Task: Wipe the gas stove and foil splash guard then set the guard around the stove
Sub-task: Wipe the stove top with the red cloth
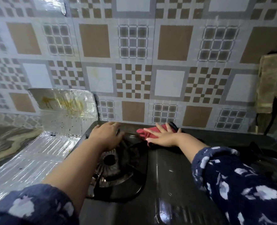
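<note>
The wiping of the gas stove [167, 168] looks under way. The right hand [163, 137] presses a red cloth [146, 133] flat, fingers spread, near the stove's back edge by the tiled wall [134, 62]. The left hand [107, 135], fingers straight, rests over the left burner [110, 161] near the back left corner. The foil splash guard [53, 127] lies off the stove's left edge, one panel propped against the wall, still spotted and stained, so cleaning it and setting it around the stove appear left to do.
</note>
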A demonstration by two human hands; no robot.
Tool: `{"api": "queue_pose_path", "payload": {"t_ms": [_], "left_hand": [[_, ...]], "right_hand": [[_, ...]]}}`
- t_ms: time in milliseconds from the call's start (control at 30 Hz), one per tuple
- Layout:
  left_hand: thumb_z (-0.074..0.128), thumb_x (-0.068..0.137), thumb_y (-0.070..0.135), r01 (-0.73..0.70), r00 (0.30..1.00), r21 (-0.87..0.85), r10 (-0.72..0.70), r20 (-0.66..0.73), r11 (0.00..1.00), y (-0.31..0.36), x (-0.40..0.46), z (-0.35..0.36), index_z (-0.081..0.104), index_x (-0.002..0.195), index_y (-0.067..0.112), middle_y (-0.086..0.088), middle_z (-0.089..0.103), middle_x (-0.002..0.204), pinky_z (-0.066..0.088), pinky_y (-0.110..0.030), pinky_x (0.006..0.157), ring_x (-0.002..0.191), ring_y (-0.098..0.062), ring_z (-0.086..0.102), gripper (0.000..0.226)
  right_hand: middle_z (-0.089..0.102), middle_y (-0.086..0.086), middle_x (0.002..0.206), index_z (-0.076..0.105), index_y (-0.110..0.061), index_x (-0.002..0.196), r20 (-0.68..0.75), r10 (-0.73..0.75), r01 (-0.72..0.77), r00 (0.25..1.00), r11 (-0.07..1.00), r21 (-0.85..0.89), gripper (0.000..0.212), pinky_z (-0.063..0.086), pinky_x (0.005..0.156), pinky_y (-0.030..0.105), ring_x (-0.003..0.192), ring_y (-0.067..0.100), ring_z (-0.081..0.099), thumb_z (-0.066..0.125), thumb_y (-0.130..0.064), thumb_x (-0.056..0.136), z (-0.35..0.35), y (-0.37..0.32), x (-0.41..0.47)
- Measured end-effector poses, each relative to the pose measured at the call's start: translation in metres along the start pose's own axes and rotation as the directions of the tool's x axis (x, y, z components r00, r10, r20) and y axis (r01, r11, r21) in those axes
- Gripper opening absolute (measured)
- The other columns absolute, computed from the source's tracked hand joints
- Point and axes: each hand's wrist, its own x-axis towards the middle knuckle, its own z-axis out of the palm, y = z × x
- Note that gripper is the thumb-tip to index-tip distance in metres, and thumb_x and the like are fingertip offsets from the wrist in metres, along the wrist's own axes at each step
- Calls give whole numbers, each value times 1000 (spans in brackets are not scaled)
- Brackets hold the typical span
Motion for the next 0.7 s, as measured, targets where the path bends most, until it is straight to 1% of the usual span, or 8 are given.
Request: {"api": "queue_pose_path", "payload": {"t_ms": [100, 200, 267, 367, 467, 533, 667, 700], "left_hand": [[38, 94, 47, 75, 997, -16, -74, 15, 997, -24, -2, 0, 31, 144, 20, -5, 31, 153, 28, -47, 114, 139, -25, 33, 57], [37, 93, 50, 140, 990, -16, -140, 23, 990, -45, -4, 2, 29, 145, 19, -4, 28, 155, 28, -45, 114, 140, -24, 31, 61], [39, 91, 54, 183, 982, -18, -182, 39, 983, -58, -4, 4, 28, 146, 17, -5, 30, 154, 28, -45, 114, 139, -25, 32, 67], [41, 87, 60, 237, 967, -39, -232, 103, 971, -73, -4, 6, 32, 144, 12, -11, 38, 148, 32, -43, 112, 135, -27, 38, 74], [44, 85, 61, 247, 964, -88, -236, 123, 965, -79, -5, 7, 40, 137, 12, -12, 48, 140, 38, -40, 107, 128, -28, 46, 72], [46, 86, 59, 237, 966, -84, -226, 123, 968, -78, -5, 8, 40, 137, 10, -12, 47, 142, 38, -36, 106, 129, -27, 46, 71], [46, 87, 56, 225, 968, -81, -213, 130, 971, -77, -4, 8, 47, 126, 12, -12, 54, 133, 40, -34, 95, 120, -28, 52, 58], [46, 87, 56, 223, 969, -81, -211, 129, 972, -77, -5, 9, 46, 127, 13, -11, 55, 132, 41, -35, 95, 119, -28, 53, 59]], "right_hand": [[-19, -11, 159, -2, -63, 139, 2, 19, -19, 1000, 1000, 1, 65, -13, 107, 70, 144, 31, -25, 24, -80, 82, -8, -21, 23], [-16, -8, 160, 1, -54, 144, 53, -18, 16, 998, 999, 32, 72, -9, 113, 63, 146, 31, -19, 29, -79, 82, -19, -38, 41], [-15, -2, 161, -1, -53, 144, 89, -63, 59, 994, 997, 46, 70, -9, 116, 56, 146, 34, -15, 31, -74, 85, -26, -49, 50], [-12, 6, 161, -4, -57, 142, 123, -130, 127, 984, 991, 33, 68, -7, 115, 55, 146, 38, -12, 31, -73, 85, -31, -73, 66], [-9, 7, 161, -2, -55, 144, 146, -192, 192, 971, 981, 12, 70, -2, 116, 54, 147, 37, -7, 35, -71, 86, -36, -102, 82], [-8, 7, 161, -1, -52, 146, 171, -248, 247, 954, 969, 26, 72, 2, 117, 52, 148, 34, -4, 38, -67, 88, -39, -121, 91], [-8, 9, 161, -6, -49, 146, 192, -345, 360, 919, 932, -46, 71, 2, 118, 52, 148, 32, -4, 34, -65, 90, -42, -162, 108], [-8, 7, 161, -6, -47, 147, 205, -367, 387, 907, 919, -69, 70, 2, 117, 51, 148, 31, -4, 33, -64, 91, -43, -171, 111]]}}
